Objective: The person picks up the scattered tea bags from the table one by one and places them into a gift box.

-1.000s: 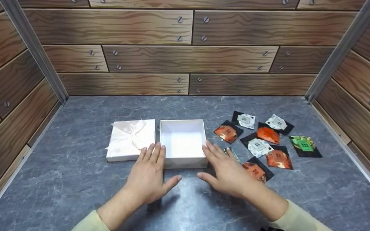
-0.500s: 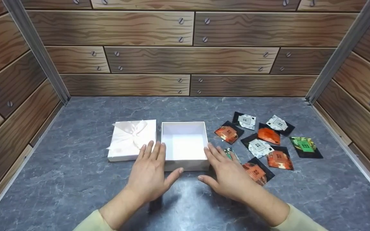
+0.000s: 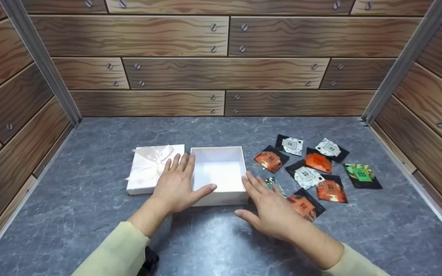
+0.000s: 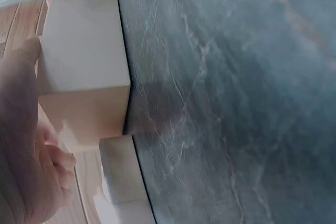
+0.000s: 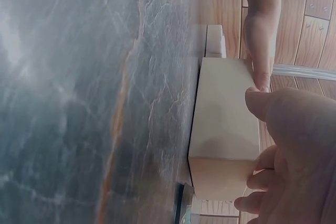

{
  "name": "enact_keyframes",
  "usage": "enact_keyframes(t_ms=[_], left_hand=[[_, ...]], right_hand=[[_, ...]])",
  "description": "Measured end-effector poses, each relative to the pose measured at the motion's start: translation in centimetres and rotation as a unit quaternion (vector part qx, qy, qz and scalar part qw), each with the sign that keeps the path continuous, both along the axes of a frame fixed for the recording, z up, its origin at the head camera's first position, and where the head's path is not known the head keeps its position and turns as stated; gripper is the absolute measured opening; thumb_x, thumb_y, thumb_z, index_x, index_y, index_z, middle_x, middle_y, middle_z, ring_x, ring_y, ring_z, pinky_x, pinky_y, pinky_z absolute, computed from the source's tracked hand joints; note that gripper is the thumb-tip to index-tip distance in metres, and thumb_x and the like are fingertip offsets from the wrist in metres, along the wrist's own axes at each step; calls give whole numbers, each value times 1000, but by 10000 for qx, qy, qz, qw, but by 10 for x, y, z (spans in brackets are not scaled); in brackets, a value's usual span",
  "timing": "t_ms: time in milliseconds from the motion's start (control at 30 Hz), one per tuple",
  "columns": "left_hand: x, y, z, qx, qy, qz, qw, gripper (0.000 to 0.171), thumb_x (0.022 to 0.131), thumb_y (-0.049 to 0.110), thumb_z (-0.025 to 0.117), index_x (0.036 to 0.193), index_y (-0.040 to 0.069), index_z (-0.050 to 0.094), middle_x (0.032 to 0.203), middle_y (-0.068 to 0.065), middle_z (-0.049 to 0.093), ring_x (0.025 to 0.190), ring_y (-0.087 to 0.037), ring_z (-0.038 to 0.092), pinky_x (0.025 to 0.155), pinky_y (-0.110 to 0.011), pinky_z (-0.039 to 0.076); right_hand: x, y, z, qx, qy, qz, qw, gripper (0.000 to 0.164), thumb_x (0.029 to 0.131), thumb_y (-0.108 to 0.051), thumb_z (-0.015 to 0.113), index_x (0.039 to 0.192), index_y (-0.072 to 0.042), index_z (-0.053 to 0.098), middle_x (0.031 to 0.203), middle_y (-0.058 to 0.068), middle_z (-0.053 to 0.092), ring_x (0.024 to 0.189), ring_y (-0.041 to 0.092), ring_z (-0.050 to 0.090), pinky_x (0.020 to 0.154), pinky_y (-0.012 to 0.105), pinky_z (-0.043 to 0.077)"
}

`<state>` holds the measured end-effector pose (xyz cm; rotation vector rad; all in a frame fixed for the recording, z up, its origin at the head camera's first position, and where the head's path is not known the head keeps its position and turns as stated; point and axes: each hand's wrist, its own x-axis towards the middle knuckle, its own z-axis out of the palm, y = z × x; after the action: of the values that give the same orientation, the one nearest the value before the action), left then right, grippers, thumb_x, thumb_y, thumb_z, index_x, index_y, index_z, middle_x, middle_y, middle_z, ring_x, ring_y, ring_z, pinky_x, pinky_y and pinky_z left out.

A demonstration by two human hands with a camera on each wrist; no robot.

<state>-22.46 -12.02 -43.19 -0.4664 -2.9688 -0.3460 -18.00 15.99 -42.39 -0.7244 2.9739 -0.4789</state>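
White box (image 3: 221, 198) sits on marbled tabletop (image 3: 52, 214) before plank-patterned wall (image 3: 175, 73).

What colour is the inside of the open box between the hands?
The open box is white inside; the head view shows it best.

A small, staged-looking work booth (image 3: 274, 36) can be recognised: the grey marbled tabletop (image 3: 213, 237) is closed in on three sides by panels (image 3: 225, 73), where wooden planks (image 3: 129, 36) and screws (image 3: 244, 27) are drawn, edged by metal-looking strips (image 3: 44, 61).
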Motion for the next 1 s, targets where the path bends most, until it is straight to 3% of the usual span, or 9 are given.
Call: enact_keyframes(t_ms=[467, 633, 767, 1000], left_hand=[[-5, -2, -2, -82, -454, -59, 9989, 127, 91, 92, 36, 166, -8, 14, 172, -27, 20, 161, -42, 13, 130, -56, 10], [-6, -4, -2, -128, -480, -22, 9988, 127, 91, 92, 37, 166, -8, 14, 171, -28, 20, 161, -42, 14, 130, -57, 10], [-5, -4, -2, -130, -495, -43, 9987, 128, 91, 93, 34, 166, -8, 14, 171, -28, 21, 161, -42, 14, 129, -57, 11], [-6, -1, -2, -85, -521, -89, 9986, 127, 91, 92, 35, 166, -8, 14, 171, -28, 23, 160, -43, 17, 129, -57, 11]], right_hand=[[-4, 11, -3, -503, -74, 371, 9980, 87, 102, -56, 66, 167, -8, 33, 175, 13, 23, 157, 44, 27, 120, 73, 22], [-10, 21, -3, -755, -167, 374, 9963, 86, 101, -58, 66, 169, -18, 31, 175, 6, 20, 156, 40, 29, 121, 68, 25], [-19, 43, -2, -1017, 80, 315, 9943, 85, 100, -59, 66, 169, -25, 32, 173, 1, 24, 154, 37, 35, 120, 61, 31], [-45, 113, 5, -1670, 372, -13, 9852, 73, 98, -40, 79, 161, -19, 49, 161, 8, 50, 140, 38, 55, 114, 62, 42]])
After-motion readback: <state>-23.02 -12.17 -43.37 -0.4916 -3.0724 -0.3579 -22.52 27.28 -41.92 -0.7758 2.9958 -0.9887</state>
